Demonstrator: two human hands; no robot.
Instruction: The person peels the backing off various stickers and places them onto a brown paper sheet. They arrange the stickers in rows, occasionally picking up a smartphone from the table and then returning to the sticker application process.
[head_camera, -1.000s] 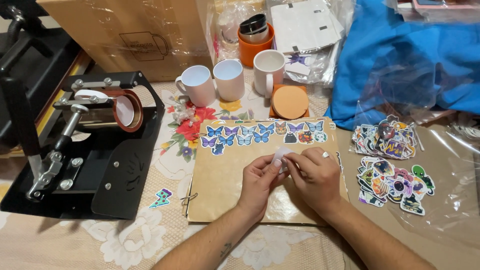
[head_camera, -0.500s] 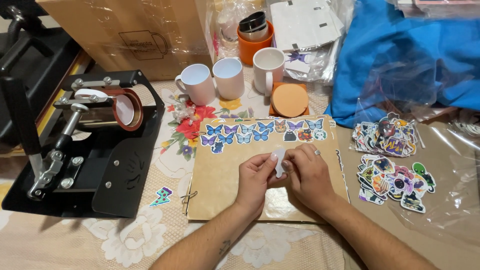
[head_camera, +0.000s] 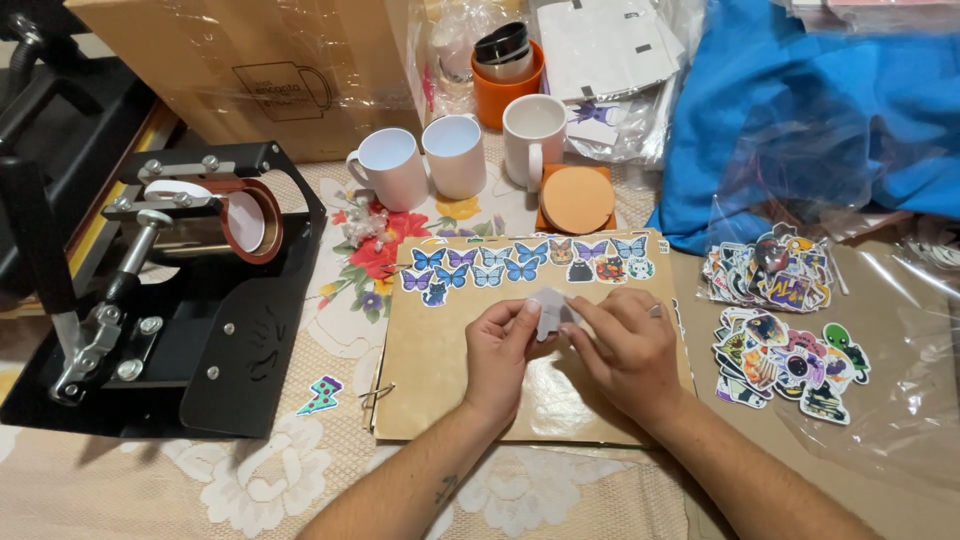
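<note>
floral tablecloth (head_camera: 300, 480), black mug press (head_camera: 180, 300), white mugs (head_camera: 455, 155), brown board (head_camera: 440, 380), sticker piles (head_camera: 780, 320)

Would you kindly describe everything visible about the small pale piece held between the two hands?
The small pale piece is a thin, flat, whitish-grey cutout with an irregular outline, apparently a sticker seen from its blank back; no print shows. It is held nearly upright just above the brown kraft board, below the row of butterfly stickers. The left hand pinches its left edge, and the fingertips of the right hand grip its right side. Whether a backing is peeling off cannot be told.
</note>
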